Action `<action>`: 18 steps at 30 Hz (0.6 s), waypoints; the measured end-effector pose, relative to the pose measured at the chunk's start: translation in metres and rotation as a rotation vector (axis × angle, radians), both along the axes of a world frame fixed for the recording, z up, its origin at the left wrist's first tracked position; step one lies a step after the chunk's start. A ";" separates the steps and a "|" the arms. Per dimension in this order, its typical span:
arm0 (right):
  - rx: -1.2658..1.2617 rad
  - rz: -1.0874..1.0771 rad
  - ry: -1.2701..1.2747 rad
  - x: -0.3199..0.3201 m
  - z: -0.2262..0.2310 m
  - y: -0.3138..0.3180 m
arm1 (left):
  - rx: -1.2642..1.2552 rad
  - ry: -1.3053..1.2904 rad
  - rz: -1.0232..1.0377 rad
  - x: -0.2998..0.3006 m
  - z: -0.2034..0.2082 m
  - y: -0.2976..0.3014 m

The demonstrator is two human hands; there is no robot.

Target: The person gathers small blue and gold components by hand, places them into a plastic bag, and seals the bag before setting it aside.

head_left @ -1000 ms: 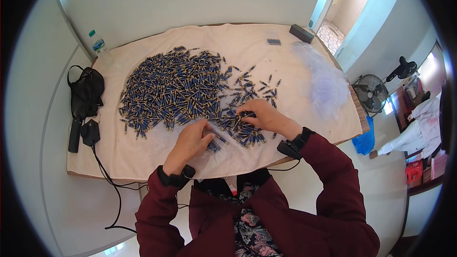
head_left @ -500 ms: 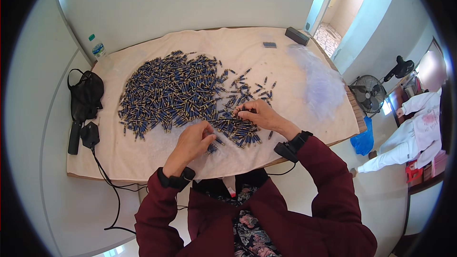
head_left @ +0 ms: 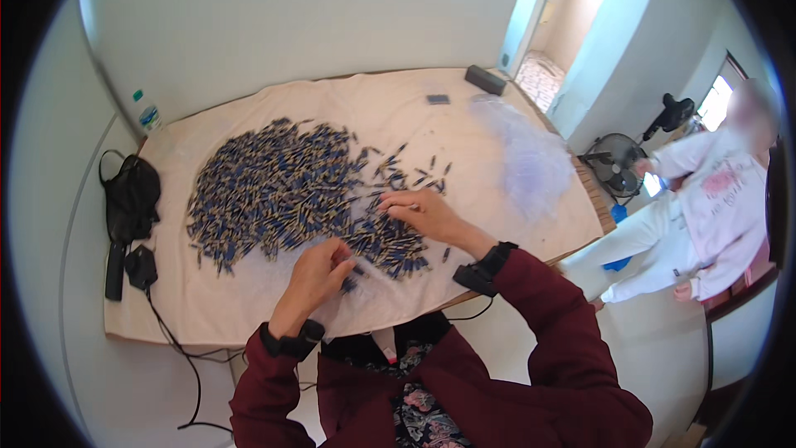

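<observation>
A large pile of small dark blue cylinders with brass-coloured ends (head_left: pixel 274 191) covers the left and middle of the cloth-covered table. A smaller heap of the same cylinders (head_left: pixel 394 249) lies at its right. My left hand (head_left: pixel 319 274) is closed at the near edge of the pile, pinching a clear plastic bag (head_left: pixel 358 290). A few blue cylinders show in the bag beside the fingertips. Over the smaller heap, my right hand (head_left: pixel 423 214) has its fingers drawn together; what they hold, if anything, is too small to make out.
Crumpled clear plastic bags (head_left: pixel 531 166) lie at the table's right. A dark box (head_left: pixel 485 80) and a small grey block (head_left: pixel 438 99) sit at the far edge. At left are a water bottle (head_left: pixel 148 112), a black pouch (head_left: pixel 131 191) and cables. Another person (head_left: pixel 705 191) stands at right beside a fan (head_left: pixel 615 164).
The view has shifted, so the table appears lower and farther left. My right hand has lifted slightly off the heap. The other person has straightened up and come closer to the table.
</observation>
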State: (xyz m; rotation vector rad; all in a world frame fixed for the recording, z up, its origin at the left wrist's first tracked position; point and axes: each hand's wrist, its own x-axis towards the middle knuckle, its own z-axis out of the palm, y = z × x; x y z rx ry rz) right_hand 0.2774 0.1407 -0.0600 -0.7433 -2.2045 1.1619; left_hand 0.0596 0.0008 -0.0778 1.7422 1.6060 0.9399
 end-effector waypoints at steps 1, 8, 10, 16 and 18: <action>0.025 0.016 -0.028 -0.002 -0.002 0.001 | -0.011 0.002 0.004 -0.001 0.000 -0.001; 0.188 -0.051 0.092 -0.005 -0.009 -0.007 | -0.053 -0.018 0.015 0.001 0.007 -0.006; 0.295 -0.072 0.100 -0.004 -0.006 -0.008 | -0.058 0.000 0.019 0.002 0.014 -0.005; 0.123 -0.131 0.047 -0.011 0.011 -0.028 | -0.050 -0.046 0.008 0.004 0.014 -0.006; 0.083 -0.108 0.079 -0.015 0.017 -0.036 | -0.039 -0.083 0.016 0.003 0.016 -0.010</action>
